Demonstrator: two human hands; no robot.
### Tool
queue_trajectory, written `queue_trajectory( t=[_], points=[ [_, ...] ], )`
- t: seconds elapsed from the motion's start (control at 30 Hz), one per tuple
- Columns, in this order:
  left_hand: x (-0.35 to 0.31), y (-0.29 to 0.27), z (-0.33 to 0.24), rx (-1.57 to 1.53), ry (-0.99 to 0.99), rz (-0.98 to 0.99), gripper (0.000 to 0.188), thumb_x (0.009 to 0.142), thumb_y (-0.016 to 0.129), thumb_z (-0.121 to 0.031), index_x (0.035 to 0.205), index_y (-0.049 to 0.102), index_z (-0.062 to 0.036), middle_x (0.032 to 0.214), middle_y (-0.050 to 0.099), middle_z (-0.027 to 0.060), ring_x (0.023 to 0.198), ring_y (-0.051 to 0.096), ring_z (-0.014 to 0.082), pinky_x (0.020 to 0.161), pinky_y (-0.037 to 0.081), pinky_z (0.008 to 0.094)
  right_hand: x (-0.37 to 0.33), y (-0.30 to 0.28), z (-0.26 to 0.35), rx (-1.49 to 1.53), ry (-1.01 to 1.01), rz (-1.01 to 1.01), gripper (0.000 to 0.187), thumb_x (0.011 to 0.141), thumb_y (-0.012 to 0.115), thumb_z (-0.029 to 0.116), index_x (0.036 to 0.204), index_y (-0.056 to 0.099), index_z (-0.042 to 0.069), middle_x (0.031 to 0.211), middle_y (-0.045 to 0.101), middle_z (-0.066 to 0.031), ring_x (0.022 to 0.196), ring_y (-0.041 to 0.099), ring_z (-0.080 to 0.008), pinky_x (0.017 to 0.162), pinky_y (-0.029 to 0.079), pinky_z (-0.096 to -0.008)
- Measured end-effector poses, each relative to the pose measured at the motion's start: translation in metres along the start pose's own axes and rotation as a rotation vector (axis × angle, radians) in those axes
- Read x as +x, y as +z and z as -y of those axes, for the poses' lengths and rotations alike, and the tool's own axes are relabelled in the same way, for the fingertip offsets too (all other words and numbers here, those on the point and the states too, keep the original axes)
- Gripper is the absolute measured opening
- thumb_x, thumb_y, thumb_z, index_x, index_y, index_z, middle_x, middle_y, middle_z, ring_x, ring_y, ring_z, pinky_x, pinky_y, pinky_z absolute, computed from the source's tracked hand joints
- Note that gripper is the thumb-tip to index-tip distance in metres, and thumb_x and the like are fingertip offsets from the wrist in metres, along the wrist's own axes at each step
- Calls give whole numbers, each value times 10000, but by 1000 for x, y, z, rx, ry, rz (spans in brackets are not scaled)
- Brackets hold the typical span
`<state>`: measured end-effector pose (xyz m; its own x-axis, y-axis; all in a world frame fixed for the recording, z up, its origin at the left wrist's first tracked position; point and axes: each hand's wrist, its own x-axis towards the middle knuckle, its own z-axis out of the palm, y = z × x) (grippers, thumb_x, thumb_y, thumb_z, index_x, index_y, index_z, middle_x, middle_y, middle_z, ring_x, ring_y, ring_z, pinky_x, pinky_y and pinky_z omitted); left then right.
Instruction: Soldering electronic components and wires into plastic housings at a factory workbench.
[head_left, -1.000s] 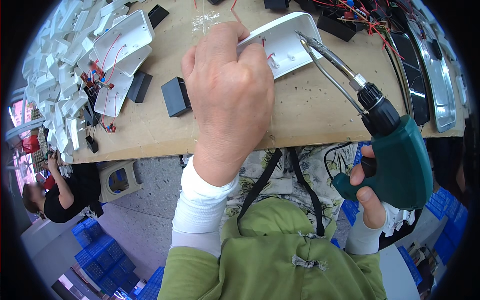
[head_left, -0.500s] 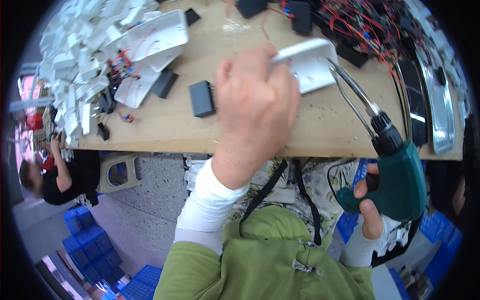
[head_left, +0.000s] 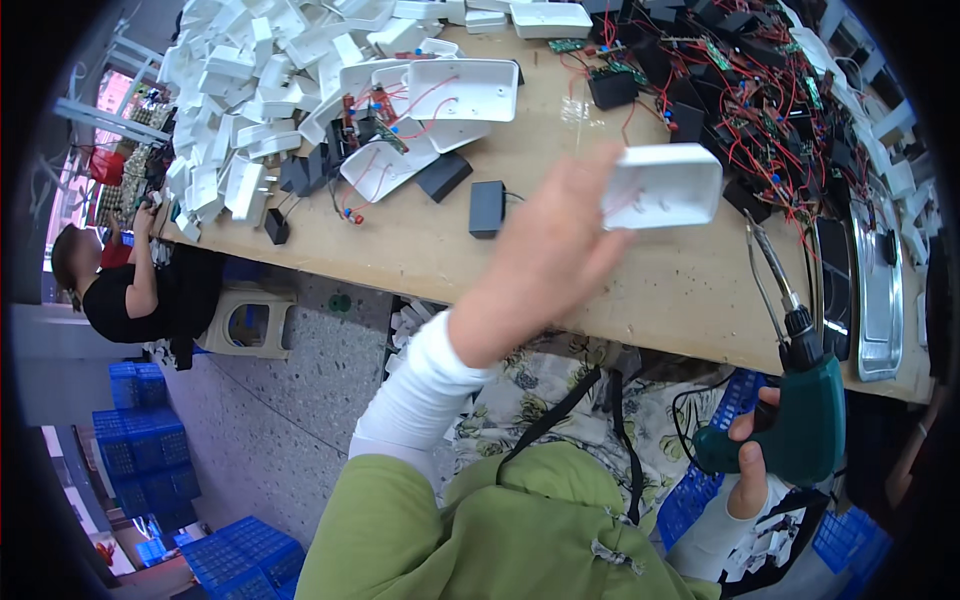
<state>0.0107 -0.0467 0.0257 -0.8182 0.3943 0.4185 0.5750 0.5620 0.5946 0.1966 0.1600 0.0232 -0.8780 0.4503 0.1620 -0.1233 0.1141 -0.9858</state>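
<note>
Your right hand [head_left: 748,466] is gripping the soldering gun [head_left: 812,420], now clear of the white shell [head_left: 680,180], seemingly pausing; left hand [head_left: 550,245] blurring, grip unclear.

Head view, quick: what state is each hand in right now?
Left hand: closed on the left end of a white plastic shell, though blurred.
Right hand: closed around the handle of a green soldering gun.

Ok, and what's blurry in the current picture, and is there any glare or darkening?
In the head view, the left hand is blurred; in the head view, the green gun-shaped tool looks sharper; also in the head view, the metal tray shows bright reflections, and black fills the corners.
</note>
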Motion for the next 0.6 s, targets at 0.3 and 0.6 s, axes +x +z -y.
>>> queue_trajectory(
  t=[0.3, 0.6],
  points=[
    [22, -158, 41, -341, -122, -131, 637, 710, 669, -24, 1269, 363, -33, 911, 596, 77, 656, 534, 46, 517, 419, 165, -2, -6, 2, -70, -7, 3, 492, 746, 618, 200, 1131, 457, -62, 1004, 535, -123, 692, 509, -111, 643, 405, -236],
    [52, -153, 132, 482, 28, -95, 651, 645, 714, -213, 1211, 451, -32, 991, 521, 133, 893, 539, 227, 759, 443, 312, -3, 3, 8, -37, -42, 32, 478, 761, 599, 160, 1154, 439, -60, 1042, 525, -126, 705, 506, -112, 643, 404, -238]
  ],
)
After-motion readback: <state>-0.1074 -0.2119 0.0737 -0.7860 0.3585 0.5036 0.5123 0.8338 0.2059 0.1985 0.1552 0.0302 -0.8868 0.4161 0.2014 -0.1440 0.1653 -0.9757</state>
